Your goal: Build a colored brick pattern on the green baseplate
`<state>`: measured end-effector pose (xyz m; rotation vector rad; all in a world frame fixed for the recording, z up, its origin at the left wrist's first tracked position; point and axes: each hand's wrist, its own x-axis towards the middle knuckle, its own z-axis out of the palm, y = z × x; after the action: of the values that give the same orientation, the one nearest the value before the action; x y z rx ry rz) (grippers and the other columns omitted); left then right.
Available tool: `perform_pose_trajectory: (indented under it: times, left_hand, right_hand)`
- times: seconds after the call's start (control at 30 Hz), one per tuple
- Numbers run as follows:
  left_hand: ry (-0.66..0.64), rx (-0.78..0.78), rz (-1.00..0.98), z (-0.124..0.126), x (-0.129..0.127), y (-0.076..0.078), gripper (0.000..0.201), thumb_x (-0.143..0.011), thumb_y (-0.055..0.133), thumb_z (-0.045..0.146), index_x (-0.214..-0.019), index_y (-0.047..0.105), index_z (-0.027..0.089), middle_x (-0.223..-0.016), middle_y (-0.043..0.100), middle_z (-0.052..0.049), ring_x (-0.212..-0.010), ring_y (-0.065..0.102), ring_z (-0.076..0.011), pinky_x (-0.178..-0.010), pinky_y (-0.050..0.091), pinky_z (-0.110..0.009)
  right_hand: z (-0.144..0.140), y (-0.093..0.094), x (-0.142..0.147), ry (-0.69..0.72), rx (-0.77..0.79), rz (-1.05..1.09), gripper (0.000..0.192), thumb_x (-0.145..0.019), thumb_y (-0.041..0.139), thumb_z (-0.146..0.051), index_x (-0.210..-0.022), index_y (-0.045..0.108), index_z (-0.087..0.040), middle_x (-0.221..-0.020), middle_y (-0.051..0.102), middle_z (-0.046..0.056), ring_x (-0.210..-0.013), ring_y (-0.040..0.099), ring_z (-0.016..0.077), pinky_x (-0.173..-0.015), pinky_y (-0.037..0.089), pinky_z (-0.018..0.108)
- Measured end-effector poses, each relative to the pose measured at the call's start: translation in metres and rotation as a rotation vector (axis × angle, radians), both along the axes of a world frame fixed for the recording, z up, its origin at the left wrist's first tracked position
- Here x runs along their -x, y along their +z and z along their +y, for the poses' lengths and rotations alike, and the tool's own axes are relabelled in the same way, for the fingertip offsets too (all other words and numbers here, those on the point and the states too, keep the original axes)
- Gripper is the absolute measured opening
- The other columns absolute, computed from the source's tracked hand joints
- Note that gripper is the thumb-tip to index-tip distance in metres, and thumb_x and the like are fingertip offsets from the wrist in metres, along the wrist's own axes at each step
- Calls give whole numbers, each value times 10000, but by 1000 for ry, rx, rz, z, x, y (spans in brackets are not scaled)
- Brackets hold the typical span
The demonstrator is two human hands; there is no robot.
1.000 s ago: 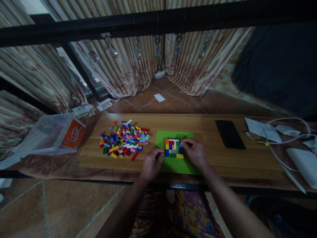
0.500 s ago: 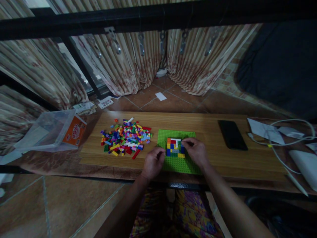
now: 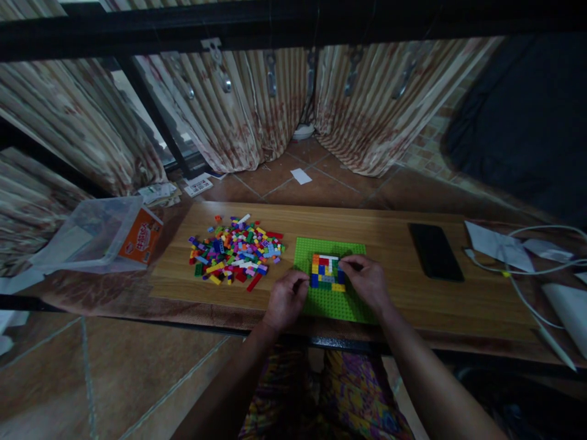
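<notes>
Brick panel [image 3: 327, 274] between the two hands, flat on the green studded baseplate [image 3: 331, 307], with bare studs showing around it. Orange and yellow along the side toward the left hand, red and white at the edge farther from the hands, blue at the corner by the left hand, yellow at the near corner toward the right hand, green and grey in between.

Left hand [image 3: 287, 299] just beside the panel, over the baseplate's left edge, fingers curled in and thumb close to the forefinger; cannot tell whether fully closed or holding a small brick. Right hand [image 3: 367, 282] at the panel's opposite edge, thumb and forefinger drawn nearly together by a dark blue part; cannot tell whether gripping or merely touching.

Left of the left hand, on the wooden desk [image 3: 348, 223], a heap of loose bricks [image 3: 236, 252] in many colours, with a long red brick [image 3: 254, 282] on the side nearest that hand. Farther left, past the heap, a clear plastic box [image 3: 92, 235] with an orange label [image 3: 141, 236]. Right of the right hand, well apart, a black phone [image 3: 435, 252]. Beyond the phone, white paper [image 3: 498, 244] and a white cable.
</notes>
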<state>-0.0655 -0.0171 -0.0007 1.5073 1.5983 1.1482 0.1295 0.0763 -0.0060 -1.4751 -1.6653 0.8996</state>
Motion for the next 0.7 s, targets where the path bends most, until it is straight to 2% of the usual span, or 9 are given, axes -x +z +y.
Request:
perform_pose_trajectory:
  times: [0.7]
  left_hand:
    - [0,-48,51,0,-1,0,110,-880,530,229,-878,632,187,-880,667,-34,-841,624,-144,-791,482,-250]
  right_hand:
    - [1,5,4,15,19,25,226,-736,617,-396,-716,715,-193,-773,701,39,-712,622,181,-710,470,322]
